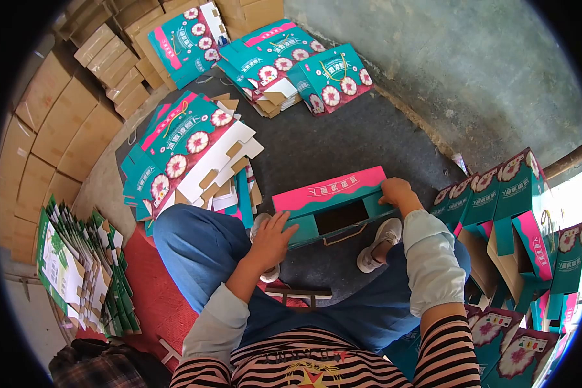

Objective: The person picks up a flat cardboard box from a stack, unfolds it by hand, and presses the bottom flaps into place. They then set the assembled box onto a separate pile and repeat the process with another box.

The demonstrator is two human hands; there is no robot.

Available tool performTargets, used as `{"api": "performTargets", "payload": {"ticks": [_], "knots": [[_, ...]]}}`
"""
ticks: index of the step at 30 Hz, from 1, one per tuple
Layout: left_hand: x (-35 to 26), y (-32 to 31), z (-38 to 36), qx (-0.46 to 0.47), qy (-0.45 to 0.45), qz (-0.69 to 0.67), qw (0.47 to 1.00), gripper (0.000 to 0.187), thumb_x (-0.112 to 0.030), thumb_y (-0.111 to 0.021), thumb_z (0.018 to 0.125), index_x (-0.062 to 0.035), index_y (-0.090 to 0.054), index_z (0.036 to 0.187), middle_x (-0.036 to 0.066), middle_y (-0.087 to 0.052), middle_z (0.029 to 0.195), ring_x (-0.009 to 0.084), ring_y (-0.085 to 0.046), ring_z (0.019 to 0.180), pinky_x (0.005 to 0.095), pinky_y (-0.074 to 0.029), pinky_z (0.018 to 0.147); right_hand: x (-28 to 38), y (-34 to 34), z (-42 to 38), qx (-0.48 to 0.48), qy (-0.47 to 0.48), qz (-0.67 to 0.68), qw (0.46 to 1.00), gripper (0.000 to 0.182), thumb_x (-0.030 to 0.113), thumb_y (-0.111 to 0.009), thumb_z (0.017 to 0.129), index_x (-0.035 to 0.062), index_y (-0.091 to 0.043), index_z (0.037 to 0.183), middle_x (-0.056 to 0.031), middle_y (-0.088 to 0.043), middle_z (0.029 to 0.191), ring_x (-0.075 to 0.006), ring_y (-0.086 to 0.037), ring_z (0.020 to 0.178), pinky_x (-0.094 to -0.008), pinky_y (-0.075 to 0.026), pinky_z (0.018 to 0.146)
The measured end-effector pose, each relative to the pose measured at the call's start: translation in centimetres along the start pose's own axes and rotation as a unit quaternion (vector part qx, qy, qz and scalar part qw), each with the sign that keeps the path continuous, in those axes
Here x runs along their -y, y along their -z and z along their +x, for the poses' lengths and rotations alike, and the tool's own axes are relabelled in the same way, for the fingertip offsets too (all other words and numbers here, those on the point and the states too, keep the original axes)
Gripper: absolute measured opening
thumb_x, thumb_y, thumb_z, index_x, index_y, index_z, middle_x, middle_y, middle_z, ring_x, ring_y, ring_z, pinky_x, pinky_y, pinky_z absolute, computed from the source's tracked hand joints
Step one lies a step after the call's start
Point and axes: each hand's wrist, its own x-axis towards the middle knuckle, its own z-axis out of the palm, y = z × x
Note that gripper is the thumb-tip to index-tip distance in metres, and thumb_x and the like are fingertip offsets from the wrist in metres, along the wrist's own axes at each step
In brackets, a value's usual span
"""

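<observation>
Between my knees stands a teal carton gift box (330,188) with a pink wavy-edged lid panel and printed lettering. Its top is partly open, showing a dark gap, and a cord handle (346,236) hangs along the near side. My left hand (271,237) holds the left end, thumb and fingers over the corner. At the right end, my right hand (398,194) is closed round the upper corner. The undersides of both hands' grips are hidden.
Flat teal cartons (191,145) lie in a pile ahead-left, with more stacks (275,55) beyond. Formed teal boxes (498,200) crowd the right side. Green folded cartons (87,271) stand left, near brown cardboard boxes (55,123). A concrete wall (446,64) bounds the far right.
</observation>
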Motion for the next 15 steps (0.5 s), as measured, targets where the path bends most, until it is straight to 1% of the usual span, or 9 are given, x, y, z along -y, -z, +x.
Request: {"api": "performTargets", "payload": {"ticks": [2, 5, 6, 8, 9, 11, 13, 14, 15], "knots": [[-1.0, 1.7, -0.8, 0.023, 0.021, -0.024, 0.999, 0.052, -0.025, -0.072, 0.073, -0.0121, -0.058, 0.121, 0.016, -0.041, 0.140, 0.0345, -0.034, 0.133, 0.0489, -0.029, 0.106, 0.0, 0.1, -0.1, -0.003, 0.003, 0.009, 1.000, 0.046, 0.037, -0.077, 0.071, 0.0077, -0.068, 0.105, -0.0122, -0.066, 0.108, -0.0293, -0.062, 0.103, -0.0402, -0.051, 0.085], [-2.0, 2.7, -0.8, 0.001, 0.068, -0.074, 0.995, 0.057, -0.035, -0.073, 0.073, -0.0086, -0.057, 0.122, 0.017, -0.041, 0.139, 0.0351, -0.035, 0.131, 0.0476, -0.029, 0.106, 0.1, 1.0, -0.1, 0.025, 0.012, 0.014, 1.000, 0.041, 0.036, -0.074, 0.075, 0.0068, -0.068, 0.103, -0.0131, -0.066, 0.107, -0.0301, -0.062, 0.103, -0.0404, -0.051, 0.085], [-2.0, 2.4, -0.7, -0.021, 0.082, -0.094, 0.992, 0.057, -0.039, -0.071, 0.076, -0.0072, -0.057, 0.121, 0.018, -0.043, 0.137, 0.0348, -0.035, 0.131, 0.0477, -0.029, 0.105, -0.2, 1.1, 0.1, 0.042, 0.015, 0.015, 0.999, 0.040, 0.037, -0.072, 0.076, 0.0064, -0.068, 0.102, -0.0134, -0.066, 0.106, -0.0305, -0.062, 0.103, -0.0407, -0.051, 0.085], [-1.8, 1.2, -0.2, -0.062, 0.108, -0.136, 0.983, 0.059, -0.046, -0.066, 0.080, -0.0044, -0.057, 0.121, 0.019, -0.046, 0.134, 0.0343, -0.036, 0.130, 0.0478, -0.030, 0.104, -0.8, 0.9, 0.6, 0.001, 0.028, 0.022, 0.999, 0.038, 0.038, -0.068, 0.080, 0.0058, -0.069, 0.101, -0.0139, -0.067, 0.103, -0.0319, -0.062, 0.101, -0.0417, -0.050, 0.084], [-1.8, 0.9, -0.1, -0.071, 0.114, -0.134, 0.982, 0.059, -0.046, -0.066, 0.080, -0.0035, -0.057, 0.121, 0.019, -0.047, 0.133, 0.0342, -0.037, 0.129, 0.0473, -0.031, 0.104, -0.9, 1.0, 0.6, -0.019, 0.035, 0.026, 0.999, 0.038, 0.039, -0.065, 0.082, 0.0055, -0.069, 0.100, -0.0142, -0.067, 0.101, -0.0327, -0.062, 0.101, -0.0422, -0.050, 0.084], [-2.0, 0.3, 0.0, -0.087, 0.126, -0.129, 0.980, 0.060, -0.047, -0.065, 0.081, -0.0018, -0.057, 0.120, 0.019, -0.048, 0.130, 0.0339, -0.040, 0.127, 0.0463, -0.032, 0.103, -1.8, 1.2, 0.6, -0.084, 0.011, 0.073, 0.994, 0.040, 0.041, -0.060, 0.084, 0.0051, -0.068, 0.099, -0.0153, -0.067, 0.099, -0.0339, -0.063, 0.098, -0.0436, -0.049, 0.084], [-2.1, 0.0, 0.2, -0.114, 0.150, -0.153, 0.970, 0.059, -0.043, -0.066, 0.081, -0.0012, -0.055, 0.121, 0.019, -0.049, 0.129, 0.0346, -0.042, 0.124, 0.0447, -0.033, 0.102, -2.3, 1.4, 0.4, -0.165, -0.010, 0.139, 0.976, 0.041, 0.043, -0.056, 0.086, 0.0047, -0.067, 0.097, -0.0171, -0.067, 0.098, -0.0350, -0.063, 0.095, -0.0452, -0.049, 0.083], [-2.1, -0.2, 0.5, -0.128, 0.161, -0.165, 0.965, 0.059, -0.041, -0.067, 0.081, -0.0009, -0.055, 0.122, 0.019, -0.049, 0.128, 0.0350, -0.043, 0.123, 0.0439, -0.034, 0.102, -2.6, 1.5, 0.4, -0.214, -0.019, 0.182, 0.960, 0.041, 0.043, -0.054, 0.087, 0.0045, -0.067, 0.095, -0.0184, -0.066, 0.099, -0.0355, -0.063, 0.094, -0.0461, -0.049, 0.082], [-2.1, -0.3, 0.6, -0.141, 0.195, -0.198, 0.950, 0.060, -0.039, -0.068, 0.080, -0.0005, -0.053, 0.123, 0.019, -0.050, 0.127, 0.0356, -0.044, 0.122, 0.0434, -0.034, 0.102, -3.0, 1.6, 0.4, -0.264, -0.029, 0.222, 0.938, 0.042, 0.043, -0.053, 0.088, 0.0043, -0.066, 0.094, -0.0197, -0.066, 0.099, -0.0360, -0.063, 0.093, -0.0471, -0.049, 0.081]]}}
